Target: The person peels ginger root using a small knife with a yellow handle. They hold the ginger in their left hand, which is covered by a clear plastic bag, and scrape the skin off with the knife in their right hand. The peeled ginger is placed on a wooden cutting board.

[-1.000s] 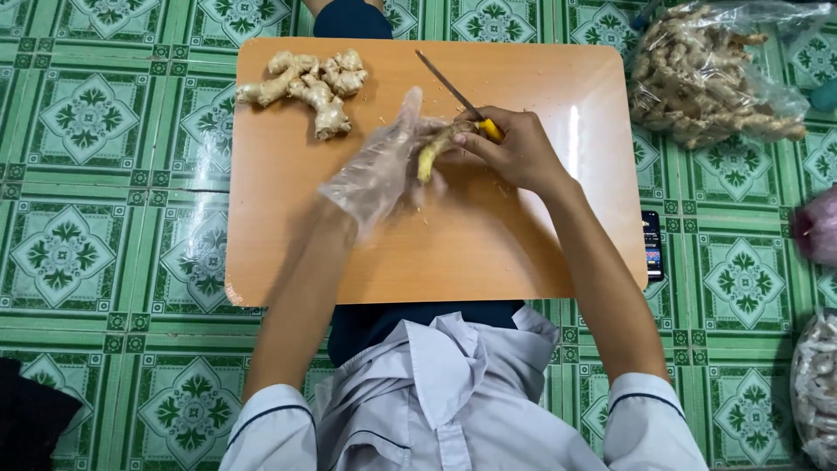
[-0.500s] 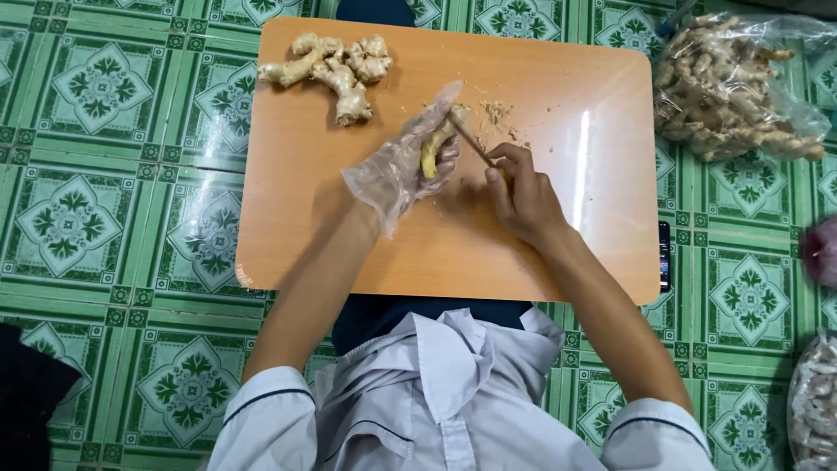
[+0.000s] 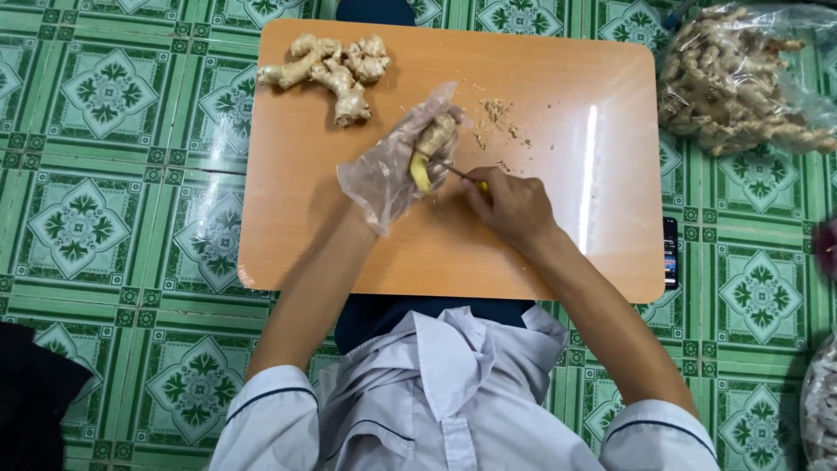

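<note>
My left hand (image 3: 397, 166), inside a loose clear plastic glove, grips a piece of ginger (image 3: 429, 146) over the middle of a small orange wooden table (image 3: 567, 253). The ginger's lower end is peeled and yellow. My right hand (image 3: 510, 205) holds a small knife (image 3: 462, 175) with a yellow handle, its blade touching the peeled end of the ginger. Peel scraps (image 3: 499, 118) lie on the table just beyond the hands. A clump of unpeeled ginger roots (image 3: 331, 65) rests at the table's far left corner.
A clear plastic bag of ginger roots (image 3: 741, 78) lies on the green patterned floor tiles at the upper right. A dark phone (image 3: 670, 253) sits by the table's right edge. Another bag (image 3: 819, 410) shows at the lower right, dark fabric (image 3: 35, 401) at the lower left.
The knife, raised and pointing away a second ago, has come down against the ginger. Peel scraps now lie on the table. The view has shifted.
</note>
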